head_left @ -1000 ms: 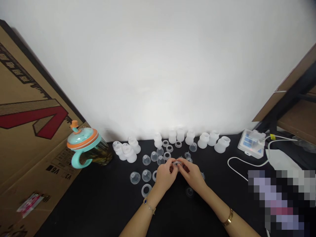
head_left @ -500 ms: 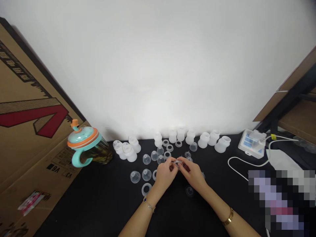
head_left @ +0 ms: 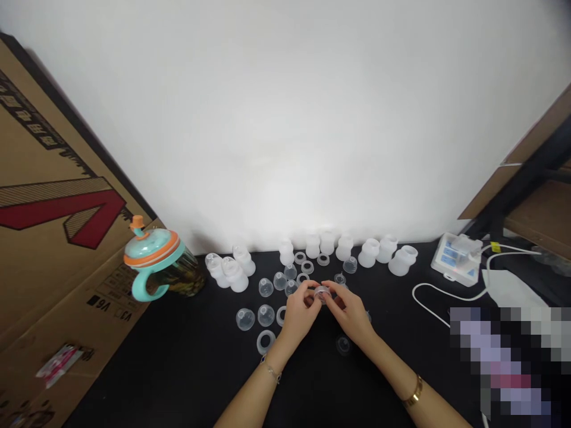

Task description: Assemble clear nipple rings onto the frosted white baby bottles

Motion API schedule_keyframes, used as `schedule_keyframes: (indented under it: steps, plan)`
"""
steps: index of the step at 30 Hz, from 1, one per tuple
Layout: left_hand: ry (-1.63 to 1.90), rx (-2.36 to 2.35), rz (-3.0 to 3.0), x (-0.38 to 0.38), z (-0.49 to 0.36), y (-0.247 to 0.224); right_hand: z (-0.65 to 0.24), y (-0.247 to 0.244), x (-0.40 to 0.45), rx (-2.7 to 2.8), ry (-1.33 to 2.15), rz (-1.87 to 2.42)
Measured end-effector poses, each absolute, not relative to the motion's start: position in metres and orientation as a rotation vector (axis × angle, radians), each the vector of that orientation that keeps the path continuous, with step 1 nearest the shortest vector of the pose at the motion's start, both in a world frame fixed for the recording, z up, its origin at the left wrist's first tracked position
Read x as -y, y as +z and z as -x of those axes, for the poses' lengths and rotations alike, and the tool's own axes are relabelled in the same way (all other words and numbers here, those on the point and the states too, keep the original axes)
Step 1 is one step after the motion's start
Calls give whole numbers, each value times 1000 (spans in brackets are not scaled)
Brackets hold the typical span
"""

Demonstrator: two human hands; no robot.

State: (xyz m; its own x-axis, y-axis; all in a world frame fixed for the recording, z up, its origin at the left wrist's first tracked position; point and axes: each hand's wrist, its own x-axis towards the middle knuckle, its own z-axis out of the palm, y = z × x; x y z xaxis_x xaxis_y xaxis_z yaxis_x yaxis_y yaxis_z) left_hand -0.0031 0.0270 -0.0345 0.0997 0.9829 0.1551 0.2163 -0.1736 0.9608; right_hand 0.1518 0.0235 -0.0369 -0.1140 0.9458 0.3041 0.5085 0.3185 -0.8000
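My left hand (head_left: pixel 302 308) and my right hand (head_left: pixel 350 312) meet at the middle of the black table, fingers pinched around a translucent bottle collar ring (head_left: pixel 322 292). Fingertips cover its sides, and I cannot make out whether a teat sits inside it. Left of my hands lie clear dome caps (head_left: pixel 266 315) and a loose collar ring (head_left: pixel 266 343). Beyond them are more collar rings (head_left: pixel 307 267). To the right, a clear teat (head_left: pixel 339 278) stands partly behind my fingers, and a small clear round piece (head_left: pixel 343 344) lies below my right hand.
Several white open bottles (head_left: pixel 368 253) stand along the wall. A group of bottles with domed tops (head_left: pixel 235 274) stands at the left, near a teal-lidded jug (head_left: pixel 167 261) and a cardboard box (head_left: pixel 53 267). At the right are a power strip (head_left: pixel 455 260) and a white cable (head_left: pixel 439 288).
The collar ring has tilted slightly between my fingers, and its side shows more clearly. Both hands stay in nearly the same place. The whole view has shifted very slightly.
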Motion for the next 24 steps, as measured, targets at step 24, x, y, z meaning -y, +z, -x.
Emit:
schedule_keyframes:
  steps: [24]
  plan:
    - [1164,-1337,-1501,-28,5,-34,-155,-40,-26,1793,617,1238]
